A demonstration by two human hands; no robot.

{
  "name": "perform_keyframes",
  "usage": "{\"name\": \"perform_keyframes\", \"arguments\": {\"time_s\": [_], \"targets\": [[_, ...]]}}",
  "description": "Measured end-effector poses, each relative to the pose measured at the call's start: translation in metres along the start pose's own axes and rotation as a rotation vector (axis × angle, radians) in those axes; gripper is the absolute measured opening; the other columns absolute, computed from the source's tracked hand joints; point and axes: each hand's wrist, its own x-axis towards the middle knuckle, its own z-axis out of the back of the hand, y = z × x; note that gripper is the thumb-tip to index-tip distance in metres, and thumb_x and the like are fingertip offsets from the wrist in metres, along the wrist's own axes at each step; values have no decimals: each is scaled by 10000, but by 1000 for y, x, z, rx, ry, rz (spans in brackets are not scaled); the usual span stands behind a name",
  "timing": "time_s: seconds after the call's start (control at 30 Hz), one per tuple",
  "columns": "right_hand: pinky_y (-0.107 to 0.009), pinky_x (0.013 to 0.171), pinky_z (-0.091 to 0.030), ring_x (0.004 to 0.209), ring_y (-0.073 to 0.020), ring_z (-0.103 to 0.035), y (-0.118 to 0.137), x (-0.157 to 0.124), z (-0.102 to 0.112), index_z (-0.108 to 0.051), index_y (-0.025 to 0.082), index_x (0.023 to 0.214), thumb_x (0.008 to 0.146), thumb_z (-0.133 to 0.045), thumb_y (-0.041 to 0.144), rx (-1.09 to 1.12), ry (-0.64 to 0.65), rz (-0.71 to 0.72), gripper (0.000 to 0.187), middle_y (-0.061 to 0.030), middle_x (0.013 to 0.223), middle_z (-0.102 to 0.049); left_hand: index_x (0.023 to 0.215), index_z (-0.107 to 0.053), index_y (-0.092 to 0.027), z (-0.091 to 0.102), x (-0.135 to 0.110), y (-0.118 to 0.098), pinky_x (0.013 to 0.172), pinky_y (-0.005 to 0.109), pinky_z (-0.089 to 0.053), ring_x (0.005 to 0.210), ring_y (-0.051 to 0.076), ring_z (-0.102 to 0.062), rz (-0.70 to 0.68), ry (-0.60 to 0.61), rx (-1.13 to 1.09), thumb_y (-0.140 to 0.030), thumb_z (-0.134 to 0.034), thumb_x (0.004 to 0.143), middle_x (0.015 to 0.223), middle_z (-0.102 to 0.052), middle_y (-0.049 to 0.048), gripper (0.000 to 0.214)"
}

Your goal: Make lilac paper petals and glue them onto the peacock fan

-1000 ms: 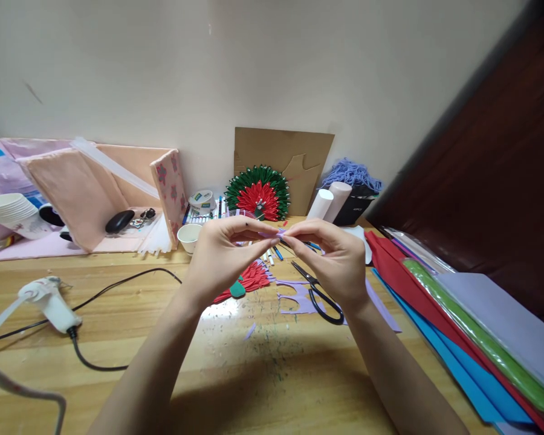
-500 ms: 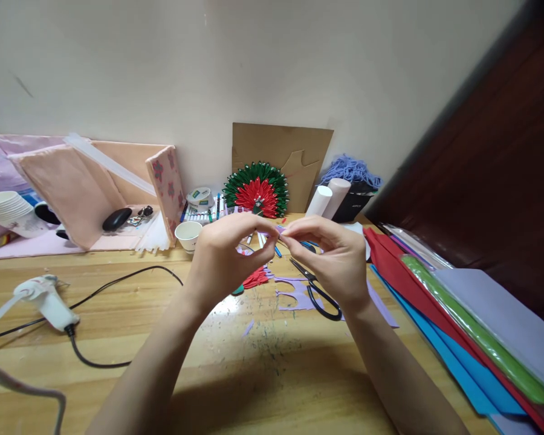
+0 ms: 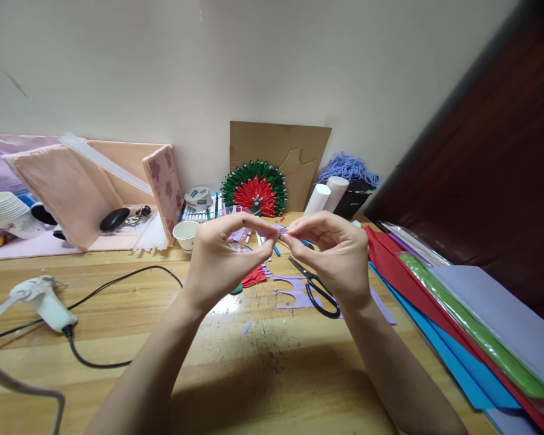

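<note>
Between the fingertips of both hands is a small purple piece (image 3: 281,230), too small to tell if it is paper or felt. My left hand (image 3: 229,257) pinches its left end, thumb against forefinger. From the other side my right hand (image 3: 330,254) pinches it the same way. The hands are raised over the table, their fingertips almost touching. Below the right hand lie black-handled scissors (image 3: 320,293) beside a purple sheet with cut-outs (image 3: 294,294). Red cut pieces (image 3: 254,277) show behind the left thumb.
A white glue gun (image 3: 45,302) with a black cord lies left. A paper cup (image 3: 185,235) and markers (image 3: 202,210) stand behind the left hand. A red-green fan ornament (image 3: 256,190) leans on cardboard (image 3: 276,139). Coloured sheets (image 3: 494,314) are stacked right; a pink organizer (image 3: 63,193) stands back left.
The fingertips have drawn slightly apart, and more of the purple piece shows between them. Both hands keep their pinch. The view has shifted slightly.
</note>
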Motion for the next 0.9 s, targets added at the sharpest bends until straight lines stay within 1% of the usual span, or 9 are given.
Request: {"name": "perform_keyframes", "arguments": {"time_s": [0.13,0.23,0.43,0.57,0.63,0.7,0.77,0.83,0.9], "targets": [[-280,695,-558,700,-129,-629,0,-1,-1,-588,200,753,691,-673,164,-10,-9,-13,111,5,735,-636,843,-622,-176,-5,-1,-2,734,289,-525,738,154,-641,45,-40,-51,-125,-638,662,801,-679,32,188],[-264,679,-550,680,-119,-622,-1,-2,-2,-580,200,752,681,-679,159,-9,7,-21,129,13,723,-627,828,-602,-170,-7,-1,-1,705,273,-523,711,145,-636,73,-40,-56,-95,-637,624,801,-672,29,220],[-240,618,-547,641,-110,-615,-3,1,2,-580,193,723,684,-680,177,32,92,-91,109,15,688,-629,771,-621,-153,0,4,6,640,263,-529,700,159,-646,217,71,-168,-112,-623,617,763,-686,46,159],[-231,593,-543,624,-107,-614,-4,3,6,-586,177,713,679,-690,205,79,111,-149,112,7,675,-631,848,-641,-136,6,7,10,567,246,-522,685,173,-659,333,142,-260,-139,-632,641,727,-692,56,207],[-223,574,-537,611,-104,-610,-6,3,8,-594,173,713,675,-695,206,88,106,-175,112,7,665,-629,901,-636,-140,8,7,10,579,248,-526,717,178,-665,348,162,-260,-153,-622,674,754,-696,60,227],[-214,573,-532,605,-99,-609,-7,4,9,-611,171,711,673,-696,188,89,94,-197,95,10,659,-631,947,-625,-153,8,6,7,680,268,-536,812,180,-658,279,137,-222,-141,-600,703,851,-694,63,245],[-209,593,-530,619,-100,-616,-7,5,10,-633,169,716,670,-694,165,94,87,-224,77,6,673,-645,954,-627,-170,8,5,3,815,288,-509,924,173,-626,149,84,-132,-117,-573,728,973,-671,58,238],[-209,617,-531,641,-106,-625,-6,6,9,-651,164,725,668,-691,148,105,86,-255,71,-3,691,-659,927,-645,-178,7,4,-2,890,290,-471,978,161,-596,37,87,-36,-111,-557,750,1016,-650,51,209],[-213,649,-532,674,-117,-636,-4,7,7,-667,154,738,667,-688,136,122,92,-289,75,-19,716,-674,864,-674,-179,7,2,-8,924,280,-442,992,149,-576,-75,126,76,-120,-548,771,1005,-641,46,167]]}}
